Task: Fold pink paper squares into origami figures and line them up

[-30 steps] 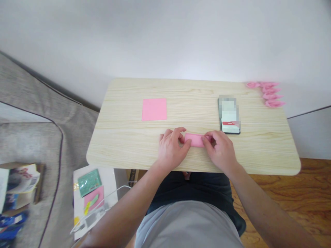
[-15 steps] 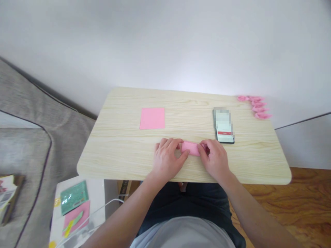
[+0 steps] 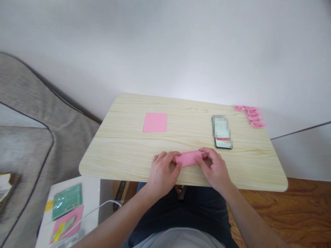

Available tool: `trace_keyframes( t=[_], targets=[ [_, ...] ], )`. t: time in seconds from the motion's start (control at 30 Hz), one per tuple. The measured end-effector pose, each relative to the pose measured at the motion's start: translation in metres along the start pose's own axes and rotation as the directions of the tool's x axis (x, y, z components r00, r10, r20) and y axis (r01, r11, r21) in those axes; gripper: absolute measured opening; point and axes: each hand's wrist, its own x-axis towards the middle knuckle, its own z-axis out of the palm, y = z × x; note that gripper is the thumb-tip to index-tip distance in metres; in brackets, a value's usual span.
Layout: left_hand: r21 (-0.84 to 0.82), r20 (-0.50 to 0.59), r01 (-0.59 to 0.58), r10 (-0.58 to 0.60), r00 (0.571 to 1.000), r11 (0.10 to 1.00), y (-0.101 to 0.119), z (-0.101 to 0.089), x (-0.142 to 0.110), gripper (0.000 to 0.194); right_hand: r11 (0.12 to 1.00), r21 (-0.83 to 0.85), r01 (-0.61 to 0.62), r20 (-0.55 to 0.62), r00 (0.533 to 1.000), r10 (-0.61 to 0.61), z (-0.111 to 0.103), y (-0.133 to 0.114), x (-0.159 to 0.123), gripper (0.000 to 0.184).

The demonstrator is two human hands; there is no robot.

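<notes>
A narrow folded strip of pink paper [image 3: 188, 158] is held between my two hands near the front edge of the table. My left hand [image 3: 164, 170] pinches its left end between thumb and fingers. At the right end, my right hand [image 3: 214, 165] grips the paper with the thumb on the near side and the fingers behind. A flat pink paper square [image 3: 155, 122] lies beyond my left hand. Parts of the strip's ends are hidden by my fingers.
On the pale wooden table [image 3: 113, 144], a phone [image 3: 222, 132] lies beyond my right hand. Several folded pink paper pieces [image 3: 254, 117] line the far right edge. To the lower left, a side table [image 3: 90, 196] holds a green packet [image 3: 67, 201] and more pink paper [image 3: 76, 220].
The pink strip has tilted, its right end higher, and more of it shows between my hands. The view has shifted slightly; the phone and square stay in place on the table.
</notes>
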Motion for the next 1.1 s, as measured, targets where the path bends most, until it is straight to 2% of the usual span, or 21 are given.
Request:
trace_keyframes(
  t=[0.13,0.33,0.53,0.77,1.1],
  targets=[
    [0.048,-0.023,0.009,-0.008,1.0,0.999,0.002,0.002,-0.005,0.026,1.0,0.014,-0.023,0.031,0.999,0.022,-0.003,0.002,-0.006,0.033],
    [0.12,-0.026,-0.015,0.018,0.999,0.993,0.005,0.004,-0.006,0.025,0.998,-0.062,0.013,-0.031,0.999,-0.015,0.004,0.001,-0.007,0.033],
    [0.137,-0.019,-0.055,0.058,0.998,0.989,0.004,0.0,-0.006,0.026,0.986,-0.149,0.07,-0.088,0.993,-0.083,0.01,0.001,-0.008,0.021],
    [0.104,-0.003,-0.094,0.095,0.995,0.99,-0.003,-0.01,-0.006,0.017,0.977,-0.193,0.086,-0.037,0.995,-0.095,0.008,-0.002,-0.003,0.012],
    [0.108,-0.054,-0.084,0.091,0.994,0.991,0.001,-0.006,-0.005,0.016,0.979,-0.167,0.12,0.051,0.992,-0.113,-0.007,-0.01,0.003,0.011]
  ],
)
